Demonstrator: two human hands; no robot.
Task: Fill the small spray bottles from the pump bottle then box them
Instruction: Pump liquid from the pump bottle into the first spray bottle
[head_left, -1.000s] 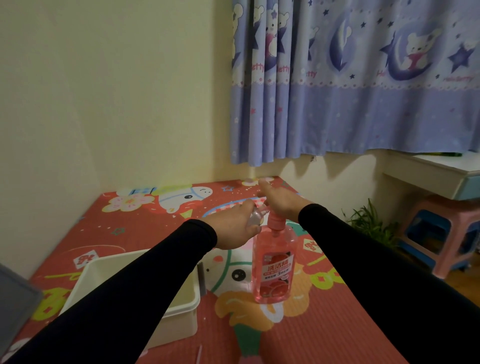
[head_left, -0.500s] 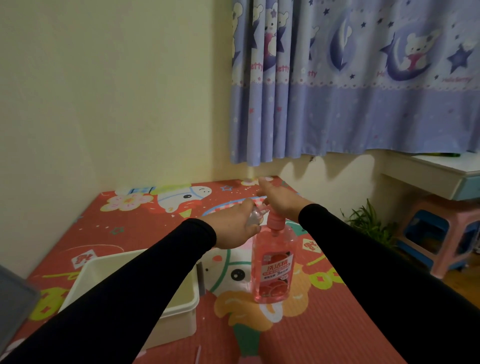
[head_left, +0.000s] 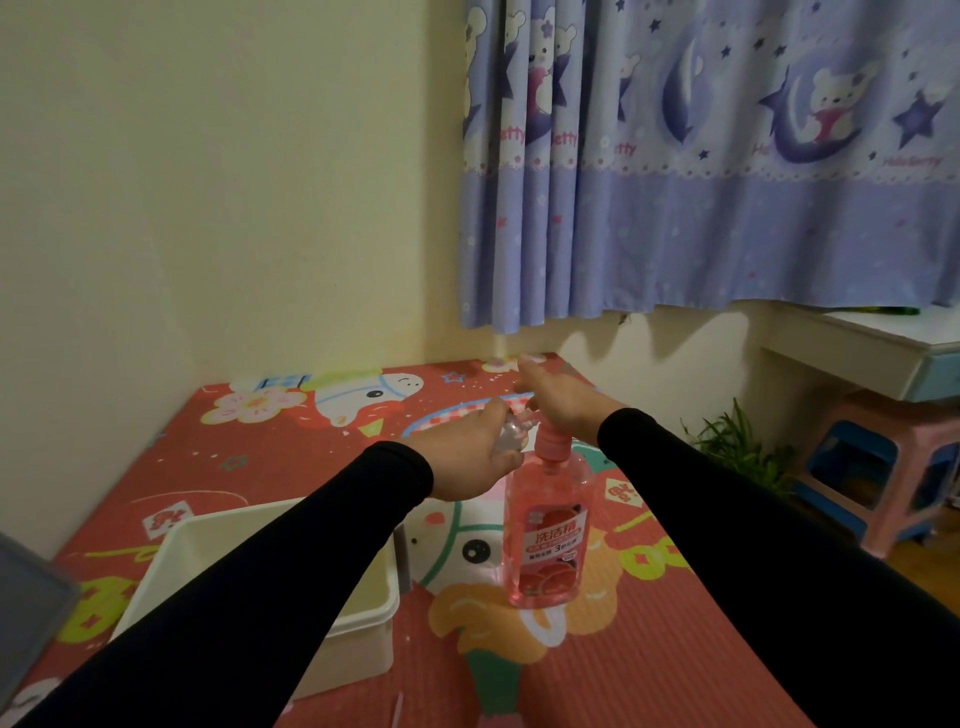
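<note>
Fingers (head_left: 506, 457) hide most of spray bottle (head_left: 511, 434).

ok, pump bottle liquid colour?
Pink, in the clear plastic pump bottle; head view, the only one.

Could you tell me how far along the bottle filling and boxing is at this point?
Filling is under way: the left hand holds a small clear bottle at the pump bottle, the right hand on its pump. Nothing shows inside the white box, though arms hide much; boxing remains.

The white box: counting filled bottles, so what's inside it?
The white box shows only bare inner wall; the left sleeve covers most of its inside, so bottles there can't be ruled out.
</note>
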